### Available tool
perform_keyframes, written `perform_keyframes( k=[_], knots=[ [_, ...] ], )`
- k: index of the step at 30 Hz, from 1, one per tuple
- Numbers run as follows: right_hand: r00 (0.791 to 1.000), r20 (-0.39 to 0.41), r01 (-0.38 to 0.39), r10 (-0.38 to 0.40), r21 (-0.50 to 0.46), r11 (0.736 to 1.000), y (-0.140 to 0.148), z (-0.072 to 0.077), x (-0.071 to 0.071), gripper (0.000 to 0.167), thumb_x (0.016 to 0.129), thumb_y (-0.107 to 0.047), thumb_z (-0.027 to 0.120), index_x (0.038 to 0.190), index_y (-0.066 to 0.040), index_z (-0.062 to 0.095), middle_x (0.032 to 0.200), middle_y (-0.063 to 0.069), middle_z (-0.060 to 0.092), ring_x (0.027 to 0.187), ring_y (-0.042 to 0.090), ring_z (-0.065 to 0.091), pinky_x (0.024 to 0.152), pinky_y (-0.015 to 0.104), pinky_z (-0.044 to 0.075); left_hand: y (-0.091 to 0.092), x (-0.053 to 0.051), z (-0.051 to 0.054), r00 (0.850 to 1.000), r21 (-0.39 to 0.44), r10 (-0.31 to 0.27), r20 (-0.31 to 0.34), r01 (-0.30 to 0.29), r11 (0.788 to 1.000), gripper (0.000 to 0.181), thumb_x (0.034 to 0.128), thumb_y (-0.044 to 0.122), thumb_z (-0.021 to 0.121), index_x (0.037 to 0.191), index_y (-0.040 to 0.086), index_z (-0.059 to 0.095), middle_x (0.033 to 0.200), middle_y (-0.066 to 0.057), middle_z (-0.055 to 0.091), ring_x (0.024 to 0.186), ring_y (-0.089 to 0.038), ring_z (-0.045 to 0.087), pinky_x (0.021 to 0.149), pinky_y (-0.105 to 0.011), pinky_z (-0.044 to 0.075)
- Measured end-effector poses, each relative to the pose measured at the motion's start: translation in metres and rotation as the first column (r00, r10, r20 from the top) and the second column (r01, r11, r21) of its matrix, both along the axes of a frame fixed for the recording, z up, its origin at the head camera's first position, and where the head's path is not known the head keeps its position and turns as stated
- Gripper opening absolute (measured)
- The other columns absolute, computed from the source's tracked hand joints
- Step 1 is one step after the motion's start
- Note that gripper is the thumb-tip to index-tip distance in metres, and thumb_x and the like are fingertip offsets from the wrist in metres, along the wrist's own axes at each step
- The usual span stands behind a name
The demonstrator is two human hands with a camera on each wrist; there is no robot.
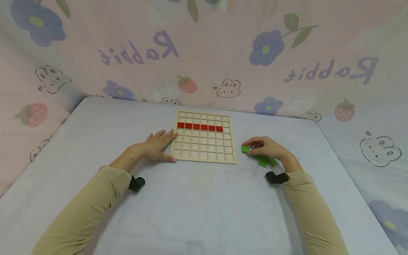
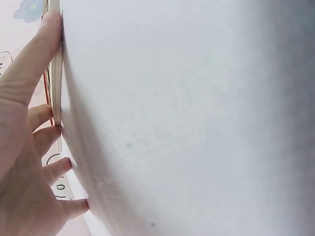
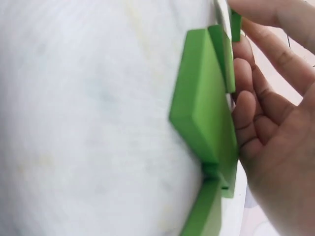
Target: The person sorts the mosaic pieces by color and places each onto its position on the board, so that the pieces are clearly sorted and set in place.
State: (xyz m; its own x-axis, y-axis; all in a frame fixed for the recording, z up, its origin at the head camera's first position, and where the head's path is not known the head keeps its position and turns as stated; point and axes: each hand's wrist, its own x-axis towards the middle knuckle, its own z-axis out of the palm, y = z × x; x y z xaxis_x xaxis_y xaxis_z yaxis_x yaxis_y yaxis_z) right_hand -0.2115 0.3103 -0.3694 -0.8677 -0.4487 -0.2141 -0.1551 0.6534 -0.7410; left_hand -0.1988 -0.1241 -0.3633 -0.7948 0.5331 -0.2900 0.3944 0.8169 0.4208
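A wooden grid board (image 1: 206,162) lies flat on the table, with a row of several red square tiles (image 1: 196,126) in its upper part. My left hand (image 1: 157,146) rests at the board's left edge, fingers spread, with the thumb near the lower left corner. Right of the board, my right hand (image 1: 267,147) pinches a green square tile (image 1: 244,149) between thumb and fingers. Loose green tiles (image 1: 262,163) lie under and beside that hand, partly covered by it. The right wrist view shows a green tile (image 3: 211,103) close beside the curled fingers.
A white cloth (image 1: 197,212) covers the table. Behind it hangs a pink curtain (image 1: 204,46) printed with flowers, rabbits and strawberries. Black wrist cameras (image 1: 137,184) sit on both wrists, below the hands.
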Motion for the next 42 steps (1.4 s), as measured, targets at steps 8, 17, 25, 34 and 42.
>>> perform_keyframes(
  k=[8, 17, 25, 34, 42],
  knots=[
    [1.0, -0.02, 0.016, -0.017, -0.049, 0.999, 0.0, 0.001, 0.001, 0.038, 0.086, -0.017, 0.071, 0.122, -0.005, 0.064, 0.099, 0.008, 0.062, 0.085, 0.013, 0.056, 0.075, 0.024, 0.046, 0.0, -0.001, 0.0, 1.0, -0.002, -0.005, -0.007, 0.005, 1.0, 0.1, 0.0835, 0.051, 0.068, 0.155, 0.009, 0.012, 0.162, -0.014, 0.003, 0.146, -0.044, 0.0, 0.112, -0.068, -0.001],
    [0.999, -0.027, 0.043, -0.044, -0.035, 0.998, -0.005, 0.001, -0.004, 0.039, 0.087, -0.021, 0.071, 0.122, -0.007, 0.064, 0.104, 0.008, 0.062, 0.089, 0.014, 0.057, 0.072, 0.025, 0.048, 0.0, 0.001, 0.002, 1.0, 0.001, 0.0, -0.006, 0.0, 1.0, 0.099, 0.0834, 0.05, 0.069, 0.155, 0.009, 0.013, 0.162, -0.014, 0.004, 0.146, -0.044, 0.001, 0.112, -0.068, 0.0],
    [0.997, -0.036, 0.06, -0.061, -0.015, 0.998, -0.016, 0.006, -0.007, 0.039, 0.087, -0.022, 0.071, 0.123, -0.009, 0.064, 0.118, 0.01, 0.062, 0.099, 0.018, 0.056, 0.081, 0.024, 0.049, -0.001, -0.001, -0.001, 1.0, 0.002, -0.012, -0.012, 0.012, 1.0, 0.098, 0.084, 0.049, 0.068, 0.154, 0.008, 0.013, 0.162, -0.015, 0.003, 0.146, -0.045, 0.001, 0.111, -0.069, 0.001],
    [0.998, -0.048, 0.041, -0.043, -0.035, 0.999, -0.033, 0.009, -0.011, 0.037, 0.087, -0.02, 0.07, 0.122, -0.008, 0.065, 0.111, 0.013, 0.062, 0.097, 0.018, 0.057, 0.08, 0.023, 0.049, -0.002, 0.0, -0.001, 1.0, 0.002, -0.008, -0.006, 0.008, 1.0, 0.099, 0.0838, 0.05, 0.068, 0.155, 0.009, 0.013, 0.162, -0.014, 0.003, 0.146, -0.044, 0.0, 0.112, -0.069, 0.0],
    [0.997, -0.068, 0.039, -0.042, -0.05, 0.998, -0.047, 0.006, -0.017, 0.036, 0.088, -0.019, 0.07, 0.122, -0.008, 0.065, 0.114, 0.014, 0.063, 0.1, 0.022, 0.057, 0.081, 0.026, 0.049, -0.002, -0.001, -0.002, 1.0, 0.014, -0.006, -0.003, 0.006, 1.0, 0.099, 0.0834, 0.05, 0.069, 0.155, 0.01, 0.013, 0.162, -0.013, 0.003, 0.146, -0.044, -0.001, 0.112, -0.069, -0.001]
  ],
)
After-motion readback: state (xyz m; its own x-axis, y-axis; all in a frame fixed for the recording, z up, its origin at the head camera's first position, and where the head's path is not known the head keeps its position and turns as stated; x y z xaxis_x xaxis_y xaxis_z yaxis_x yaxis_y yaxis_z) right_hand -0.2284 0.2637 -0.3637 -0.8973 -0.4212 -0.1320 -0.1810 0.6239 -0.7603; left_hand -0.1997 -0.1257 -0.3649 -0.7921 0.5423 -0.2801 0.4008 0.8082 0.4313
